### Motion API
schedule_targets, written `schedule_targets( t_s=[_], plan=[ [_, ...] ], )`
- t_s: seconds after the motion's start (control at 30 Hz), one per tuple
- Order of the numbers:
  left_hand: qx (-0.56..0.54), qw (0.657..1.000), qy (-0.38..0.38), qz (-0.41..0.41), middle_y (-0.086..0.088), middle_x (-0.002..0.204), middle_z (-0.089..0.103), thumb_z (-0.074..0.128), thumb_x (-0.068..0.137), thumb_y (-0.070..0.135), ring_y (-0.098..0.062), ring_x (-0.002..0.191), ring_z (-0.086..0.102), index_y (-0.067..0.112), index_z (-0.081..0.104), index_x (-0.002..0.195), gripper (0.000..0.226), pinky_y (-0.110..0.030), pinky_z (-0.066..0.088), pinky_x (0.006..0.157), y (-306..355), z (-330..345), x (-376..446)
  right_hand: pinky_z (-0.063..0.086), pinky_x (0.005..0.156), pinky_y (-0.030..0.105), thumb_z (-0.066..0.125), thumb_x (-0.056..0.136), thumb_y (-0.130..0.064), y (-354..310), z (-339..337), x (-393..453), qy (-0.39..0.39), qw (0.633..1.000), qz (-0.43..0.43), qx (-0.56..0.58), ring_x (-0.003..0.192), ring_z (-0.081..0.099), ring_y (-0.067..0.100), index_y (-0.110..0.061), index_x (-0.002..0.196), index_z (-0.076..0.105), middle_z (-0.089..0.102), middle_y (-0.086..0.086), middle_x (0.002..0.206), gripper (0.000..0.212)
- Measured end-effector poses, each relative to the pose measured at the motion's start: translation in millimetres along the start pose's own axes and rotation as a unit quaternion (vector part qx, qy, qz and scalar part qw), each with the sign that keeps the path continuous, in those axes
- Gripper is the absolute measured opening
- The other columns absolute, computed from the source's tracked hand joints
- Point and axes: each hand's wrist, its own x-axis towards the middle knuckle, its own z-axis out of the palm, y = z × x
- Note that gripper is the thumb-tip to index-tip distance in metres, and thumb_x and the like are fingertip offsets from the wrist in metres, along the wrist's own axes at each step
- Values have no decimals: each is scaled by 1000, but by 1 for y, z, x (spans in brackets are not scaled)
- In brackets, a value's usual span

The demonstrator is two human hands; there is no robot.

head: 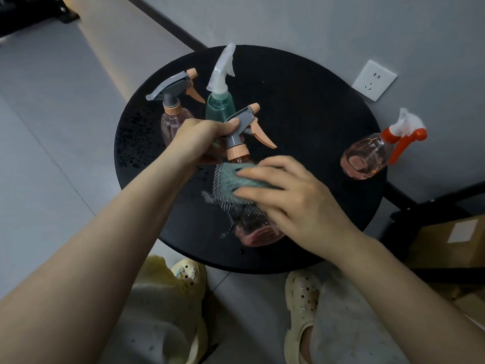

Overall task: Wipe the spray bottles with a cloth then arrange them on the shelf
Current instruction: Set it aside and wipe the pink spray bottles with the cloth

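Over the round black table [301, 122] I hold a pink spray bottle [258, 233] with a grey-and-peach trigger head. My left hand [202, 139] grips that head from the left. My right hand [286, 195] presses a teal cloth [231, 179] around the bottle's body, fingers curled over it. Standing behind are a second pink bottle with a grey-peach head [172, 119] and a teal bottle with a white head [219, 103]. A pink bottle with an orange-and-white trigger [367, 156] stands at the table's right edge.
A white wall socket [374, 80] sits on the grey wall behind the table. Black shelf bars [409, 206] and a cardboard box [451, 240] stand at the right. My feet in pale clogs [301, 306] are under the table's near edge.
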Motion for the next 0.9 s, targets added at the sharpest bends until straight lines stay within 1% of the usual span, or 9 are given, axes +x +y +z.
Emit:
schedule_targets(
  t_s=[0.07, 0.17, 0.27, 0.33, 0.43, 0.53, 0.63, 0.77, 0.9],
  plan=[
    [6, 1000, 4, -2, -6, 84, 70, 72, 78, 33, -20, 73, 65, 11, 67, 84, 23, -28, 49, 64, -1, 1, 0, 48, 91, 42, 51, 89, -20, 3, 3, 4, 23, 995, 72, 60, 118, 48, 18, -22, 115, 68, 58, -7, 128, 30],
    [1, 1000, 5, -12, -11, 93, 73, 76, 70, 36, -25, 83, 69, 7, 70, 92, 37, -33, 54, 73, -2, 0, 1, 42, 99, 31, 53, 89, -24, 4, 5, 6, 38, 984, 133, 115, 123, 44, 11, -27, 119, 65, 54, -12, 131, 32],
    [2, 1000, 3, -11, -7, 87, 71, 73, 76, 35, -21, 76, 66, 10, 68, 85, 27, -30, 51, 68, 0, 0, -1, 44, 96, 34, 50, 89, -32, 5, 4, 3, 0, 992, 90, 86, 123, 43, 15, -25, 122, 63, 52, -9, 134, 36],
    [3, 1000, 7, -5, -6, 84, 69, 70, 81, 33, -19, 72, 64, 12, 65, 83, 21, -28, 49, 64, 1, -1, -3, 48, 92, 40, 51, 87, -29, 7, 2, -1, -24, 997, 46, 49, 121, 45, 20, -23, 119, 65, 53, -6, 133, 36],
    [-5, 1000, 17, 4, -3, 79, 68, 68, 83, 29, -17, 66, 65, 15, 60, 79, 17, -32, 52, 70, 4, -4, -5, 49, 87, 44, 52, 88, -22, 10, -4, -6, -42, 998, -32, -18, 117, 48, 25, -21, 111, 70, 58, -4, 129, 29],
    [-18, 1000, 23, 4, 1, 72, 67, 67, 84, 28, -11, 58, 65, 17, 56, 78, 17, -30, 55, 66, 6, -9, -5, 45, 89, 42, 51, 89, -20, 8, -4, -14, -63, 989, -107, -74, 117, 47, 26, -22, 106, 71, 61, -5, 126, 26],
    [-8, 1000, 22, -2, 1, 75, 67, 67, 84, 30, -11, 62, 65, 17, 56, 81, 18, -28, 51, 60, 6, -11, -6, 38, 93, 41, 51, 89, -18, 4, -2, -18, -78, 981, -151, -96, 117, 48, 26, -21, 103, 72, 63, -6, 124, 26],
    [14, 1000, 9, -5, 4, 72, 67, 65, 85, 32, -6, 55, 65, 19, 54, 80, 17, -25, 45, 58, 8, -11, -8, 38, 92, 38, 51, 89, -18, 5, -3, -12, -67, 987, -126, -73, 117, 48, 24, -21, 106, 71, 62, -6, 124, 27],
    [28, 999, -10, -13, 5, 73, 68, 64, 86, 31, -4, 50, 65, 19, 56, 79, 16, -25, 41, 58, 10, -9, -11, 48, 88, 42, 50, 88, -19, 9, -2, -1, -25, 998, -46, -20, 115, 50, 24, -20, 108, 71, 62, -4, 125, 29]
  ],
)
